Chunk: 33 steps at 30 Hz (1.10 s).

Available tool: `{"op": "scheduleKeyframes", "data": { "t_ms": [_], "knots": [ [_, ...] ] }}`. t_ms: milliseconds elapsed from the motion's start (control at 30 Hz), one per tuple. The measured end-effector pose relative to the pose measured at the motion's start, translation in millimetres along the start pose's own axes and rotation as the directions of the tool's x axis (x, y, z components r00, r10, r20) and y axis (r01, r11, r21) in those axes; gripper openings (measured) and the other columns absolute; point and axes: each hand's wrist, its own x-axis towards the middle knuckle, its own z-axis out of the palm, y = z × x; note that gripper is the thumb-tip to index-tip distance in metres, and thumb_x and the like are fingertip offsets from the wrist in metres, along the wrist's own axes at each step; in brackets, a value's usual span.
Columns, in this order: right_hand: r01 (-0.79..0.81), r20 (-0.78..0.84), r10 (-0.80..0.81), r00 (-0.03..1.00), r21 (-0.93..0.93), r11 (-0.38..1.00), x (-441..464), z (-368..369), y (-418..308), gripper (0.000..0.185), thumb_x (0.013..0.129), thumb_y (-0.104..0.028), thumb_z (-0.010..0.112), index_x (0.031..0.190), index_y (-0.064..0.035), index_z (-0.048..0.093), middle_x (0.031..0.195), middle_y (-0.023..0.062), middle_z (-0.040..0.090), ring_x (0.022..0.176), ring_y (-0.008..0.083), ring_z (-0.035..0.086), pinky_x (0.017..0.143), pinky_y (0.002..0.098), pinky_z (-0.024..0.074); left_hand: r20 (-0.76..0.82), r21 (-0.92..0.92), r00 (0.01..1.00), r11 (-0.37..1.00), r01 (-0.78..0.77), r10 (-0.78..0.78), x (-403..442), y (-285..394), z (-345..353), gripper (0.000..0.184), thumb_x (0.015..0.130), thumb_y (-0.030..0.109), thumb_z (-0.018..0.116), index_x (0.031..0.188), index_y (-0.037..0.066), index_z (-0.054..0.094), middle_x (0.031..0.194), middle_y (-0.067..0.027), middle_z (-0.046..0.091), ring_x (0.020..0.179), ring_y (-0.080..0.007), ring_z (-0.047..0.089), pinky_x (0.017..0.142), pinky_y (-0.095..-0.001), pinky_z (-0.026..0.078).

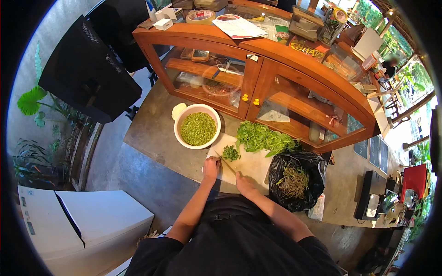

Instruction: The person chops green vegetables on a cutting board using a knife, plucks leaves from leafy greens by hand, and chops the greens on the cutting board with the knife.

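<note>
My right hand is closed around the handle of a knife, whose blade slants up and left over a white cutting board. Close to the blade, at the board's left side, my left hand has its fingers curled together; whatever they hold is too small to make out. Chopped green leaves lie in a small heap just beyond the blade. Along the far edge of the board rests a pile of whole leafy greens. A white bowl full of chopped green pieces stands behind the board on the left.
Right of the board sits a black plastic bag with stems and roots in it. A wooden glass-door cabinet borders the counter's far side. A pale item lies beside the bowl. A white refrigerator stands at lower left.
</note>
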Motion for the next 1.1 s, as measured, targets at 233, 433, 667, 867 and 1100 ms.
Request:
{"op": "scheduleKeyframes", "data": {
  "t_ms": [233,433,667,867,1100],
  "knots": [
    [-0.142,0.176,0.130,0.976,0.056,0.988,-34,-9,10,0.025,0.093,-0.010,0.035,0.115,-0.0009,0.043,0.096,0.0292,0.065,0.093,0.0458,0.063,0.081,0.0538,0.0495,-0.002,0.044,1.000,0.999,0.003,-0.003,-3,9,-5,0.012,0.079,0.008,0.068,0.089,0.006,0.072,0.091,-0.0131,0.066,0.088,-0.0331,0.062,0.078,-0.0412,0.052],
    [-0.049,0.103,0.048,0.994,0.013,0.999,-20,1,8,0.026,0.093,-0.011,0.038,0.117,0.0007,0.040,0.089,0.0279,0.065,0.085,0.0439,0.064,0.075,0.0521,0.0499,0.049,0.117,0.999,0.993,-0.022,0.017,-3,7,-6,0.011,0.079,0.011,0.068,0.089,0.007,0.072,0.094,-0.0122,0.064,0.094,-0.0309,0.061,0.081,-0.0403,0.053],
    [-0.055,0.073,0.060,0.996,-0.065,0.996,-23,-9,17,0.031,0.093,-0.014,0.042,0.120,0.0024,0.041,0.087,0.0264,0.066,0.085,0.0414,0.065,0.075,0.0513,0.0505,0.050,0.148,0.997,0.987,-0.068,0.061,-6,8,-8,0.015,0.079,0.015,0.069,0.092,0.008,0.072,0.093,-0.0141,0.064,0.092,-0.0325,0.061,0.081,-0.0410,0.052],
    [-0.081,0.122,0.082,0.989,-0.015,0.997,-26,-22,15,0.037,0.095,-0.017,0.041,0.126,0.0042,0.041,0.090,0.0253,0.067,0.087,0.0431,0.065,0.077,0.0533,0.0498,-0.002,0.063,0.997,0.995,-0.072,0.072,-3,0,1,0.012,0.081,0.010,0.067,0.091,0.005,0.072,0.092,-0.0166,0.065,0.090,-0.0354,0.061,0.079,-0.0429,0.052],
    [-0.063,0.137,0.060,0.989,0.019,0.998,-37,-34,3,0.037,0.095,-0.019,0.042,0.124,0.0039,0.042,0.089,0.0257,0.067,0.085,0.0450,0.064,0.077,0.0547,0.0494,0.029,0.025,0.991,0.991,-0.129,0.128,-3,-3,3,0.012,0.081,0.011,0.067,0.091,0.007,0.072,0.093,-0.0139,0.066,0.092,-0.0340,0.061,0.079,-0.0419,0.052]
  ]
}}
